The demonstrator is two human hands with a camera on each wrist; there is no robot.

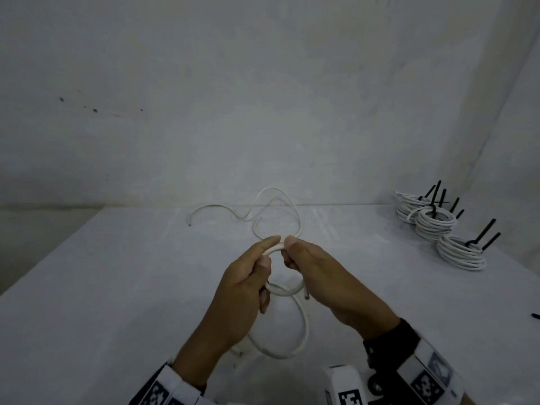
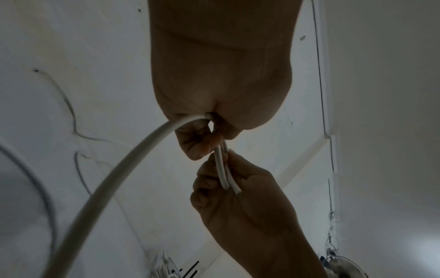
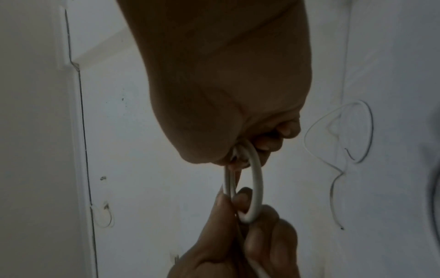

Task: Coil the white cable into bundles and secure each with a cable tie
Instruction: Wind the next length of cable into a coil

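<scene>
A white cable is held above the white table by both hands. My left hand pinches a small coil of it, thumb on top. My right hand pinches the same coil just to the right, fingertips almost touching the left's. A larger loop hangs below toward my body. In the left wrist view the right hand grips two parallel strands. The right wrist view shows the small loop running between the two hands. The cable's loose remainder lies curled farther back on the table.
Several finished white coils bound with black cable ties sit stacked at the table's back right. A small black end shows at the right edge. A plain wall rises behind the table.
</scene>
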